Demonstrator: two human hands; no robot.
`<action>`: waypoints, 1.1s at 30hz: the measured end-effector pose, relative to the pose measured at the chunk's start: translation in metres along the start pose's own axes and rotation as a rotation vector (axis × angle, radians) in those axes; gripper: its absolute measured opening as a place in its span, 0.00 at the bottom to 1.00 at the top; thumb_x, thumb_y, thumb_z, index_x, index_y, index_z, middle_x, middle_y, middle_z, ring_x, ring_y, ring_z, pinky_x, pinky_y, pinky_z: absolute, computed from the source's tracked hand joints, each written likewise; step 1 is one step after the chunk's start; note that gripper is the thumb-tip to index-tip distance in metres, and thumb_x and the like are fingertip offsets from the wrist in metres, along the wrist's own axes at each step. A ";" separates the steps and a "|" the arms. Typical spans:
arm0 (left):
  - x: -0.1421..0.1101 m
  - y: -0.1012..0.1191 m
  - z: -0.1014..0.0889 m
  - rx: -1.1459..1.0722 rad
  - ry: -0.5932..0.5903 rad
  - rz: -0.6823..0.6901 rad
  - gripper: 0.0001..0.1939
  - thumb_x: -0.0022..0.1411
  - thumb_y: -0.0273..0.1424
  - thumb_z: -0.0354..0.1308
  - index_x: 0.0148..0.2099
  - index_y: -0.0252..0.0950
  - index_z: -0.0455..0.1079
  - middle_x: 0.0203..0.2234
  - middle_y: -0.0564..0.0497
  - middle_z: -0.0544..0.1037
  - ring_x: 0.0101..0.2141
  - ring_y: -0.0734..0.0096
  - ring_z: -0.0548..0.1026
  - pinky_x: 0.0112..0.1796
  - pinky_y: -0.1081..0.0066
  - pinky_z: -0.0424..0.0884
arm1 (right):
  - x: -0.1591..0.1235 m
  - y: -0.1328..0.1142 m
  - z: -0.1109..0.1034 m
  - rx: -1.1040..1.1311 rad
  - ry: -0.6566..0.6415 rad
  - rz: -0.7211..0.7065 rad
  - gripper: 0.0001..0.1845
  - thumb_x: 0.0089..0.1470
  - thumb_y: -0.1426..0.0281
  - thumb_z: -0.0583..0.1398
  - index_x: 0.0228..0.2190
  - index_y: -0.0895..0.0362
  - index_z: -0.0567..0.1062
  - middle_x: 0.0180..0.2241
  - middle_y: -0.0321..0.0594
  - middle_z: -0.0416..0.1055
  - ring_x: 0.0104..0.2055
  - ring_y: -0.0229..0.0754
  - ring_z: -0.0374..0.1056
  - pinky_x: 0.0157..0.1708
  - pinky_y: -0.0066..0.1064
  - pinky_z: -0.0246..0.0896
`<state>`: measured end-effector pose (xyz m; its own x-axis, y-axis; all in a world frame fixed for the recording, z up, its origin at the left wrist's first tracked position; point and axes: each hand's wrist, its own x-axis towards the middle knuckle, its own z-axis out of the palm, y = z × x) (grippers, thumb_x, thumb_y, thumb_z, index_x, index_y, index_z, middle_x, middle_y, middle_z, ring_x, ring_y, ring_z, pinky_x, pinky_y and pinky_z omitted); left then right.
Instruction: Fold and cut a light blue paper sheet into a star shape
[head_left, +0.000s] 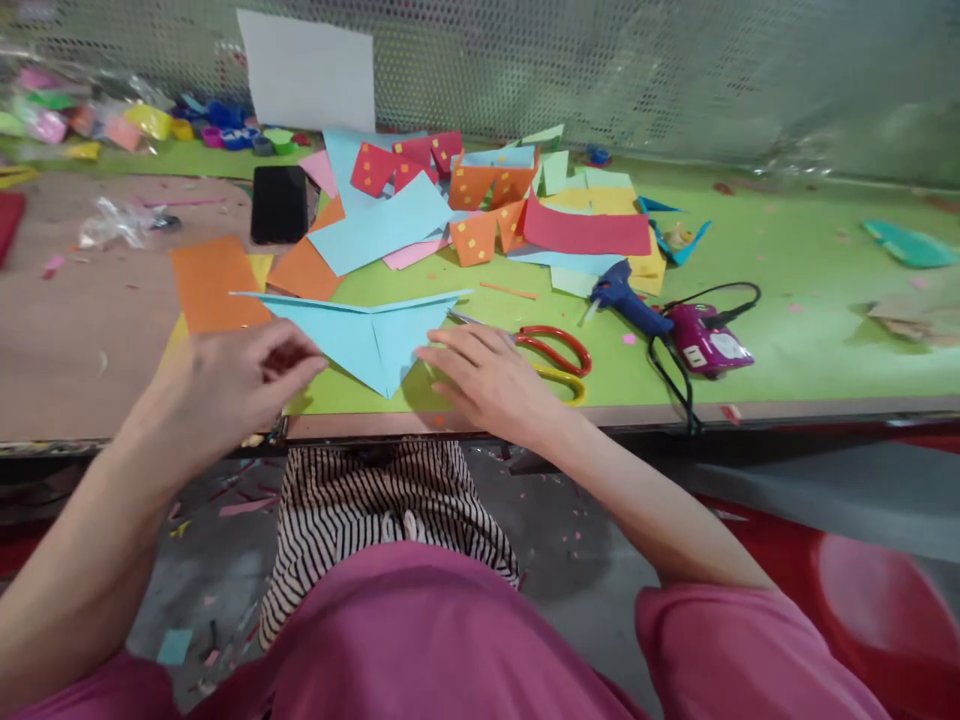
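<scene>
A light blue paper (337,335), folded into a wide triangle with a crease down its middle, lies point towards me near the table's front edge. Along its top runs a narrow folded strip. At its lower left edge, the thumb and fingertips of my left hand (240,375) come together in a pinch on the paper. My right hand (491,380) rests by the lower right edge, fingers stretched out and touching or nearly touching it. Scissors (559,350) with red and yellow handles lie just beyond my right hand, their blades partly hidden by it.
A blue glue gun (630,300) and a purple power socket (709,340) with a cable lie right. Coloured paper pieces, including a red strip (589,232), spread behind the blue paper. A black phone (279,205) lies left, and a white sheet (307,75) leans against the mesh wall.
</scene>
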<state>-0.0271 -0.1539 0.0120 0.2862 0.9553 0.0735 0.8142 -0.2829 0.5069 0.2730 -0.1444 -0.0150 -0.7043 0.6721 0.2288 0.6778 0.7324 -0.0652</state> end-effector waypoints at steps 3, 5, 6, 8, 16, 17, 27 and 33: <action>-0.003 0.006 0.018 0.187 0.009 0.341 0.23 0.73 0.35 0.46 0.63 0.36 0.70 0.63 0.41 0.74 0.61 0.50 0.74 0.59 0.49 0.72 | 0.011 0.002 0.010 0.065 -0.045 -0.030 0.23 0.67 0.71 0.56 0.62 0.61 0.68 0.64 0.55 0.68 0.68 0.57 0.62 0.66 0.57 0.59; 0.002 0.004 0.030 0.272 -0.022 0.438 0.26 0.72 0.31 0.44 0.67 0.34 0.67 0.67 0.38 0.69 0.65 0.47 0.69 0.62 0.46 0.68 | 0.012 0.011 0.013 0.130 -0.063 0.004 0.27 0.68 0.65 0.56 0.64 0.62 0.64 0.66 0.58 0.66 0.69 0.58 0.61 0.66 0.59 0.59; 0.006 0.002 0.035 0.302 -0.041 0.440 0.27 0.72 0.30 0.43 0.68 0.32 0.66 0.67 0.37 0.69 0.65 0.47 0.69 0.61 0.46 0.68 | 0.010 0.016 0.014 0.158 -0.065 0.039 0.30 0.68 0.61 0.57 0.65 0.61 0.63 0.66 0.59 0.65 0.69 0.59 0.61 0.65 0.60 0.60; 0.013 -0.004 0.041 0.327 -0.069 0.409 0.27 0.72 0.30 0.42 0.68 0.31 0.66 0.65 0.36 0.72 0.63 0.49 0.72 0.61 0.48 0.69 | 0.005 0.028 0.014 0.191 -0.062 0.113 0.35 0.67 0.53 0.58 0.66 0.60 0.62 0.66 0.60 0.65 0.68 0.61 0.62 0.64 0.61 0.62; 0.022 -0.015 0.040 0.264 -0.098 0.360 0.28 0.74 0.36 0.41 0.67 0.30 0.67 0.62 0.38 0.75 0.60 0.52 0.74 0.62 0.52 0.68 | -0.014 0.053 0.005 0.087 -0.084 0.079 0.24 0.69 0.58 0.55 0.61 0.53 0.67 0.58 0.52 0.73 0.61 0.56 0.69 0.58 0.56 0.68; 0.021 -0.016 0.041 0.261 -0.084 0.369 0.28 0.74 0.37 0.41 0.67 0.29 0.67 0.62 0.38 0.75 0.60 0.52 0.74 0.62 0.52 0.68 | -0.017 0.052 0.004 0.017 -0.045 0.148 0.23 0.68 0.59 0.55 0.60 0.54 0.68 0.56 0.52 0.74 0.58 0.57 0.70 0.57 0.57 0.68; 0.014 -0.028 0.054 0.235 0.056 0.470 0.27 0.77 0.38 0.39 0.61 0.28 0.73 0.59 0.34 0.77 0.58 0.48 0.76 0.58 0.47 0.70 | -0.039 0.050 -0.008 -0.262 -0.099 0.414 0.10 0.62 0.71 0.57 0.41 0.59 0.78 0.38 0.48 0.78 0.45 0.53 0.71 0.47 0.45 0.69; 0.017 -0.026 0.056 0.198 0.031 0.446 0.26 0.77 0.38 0.41 0.60 0.32 0.75 0.59 0.37 0.77 0.58 0.49 0.75 0.59 0.47 0.70 | -0.016 0.081 -0.017 -0.295 0.007 0.575 0.14 0.62 0.71 0.59 0.48 0.62 0.77 0.43 0.54 0.78 0.47 0.57 0.70 0.49 0.51 0.68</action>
<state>-0.0148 -0.1352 -0.0481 0.6162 0.7388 0.2730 0.6972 -0.6729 0.2473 0.3424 -0.0978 -0.0077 -0.2104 0.9468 0.2436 0.9769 0.1939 0.0901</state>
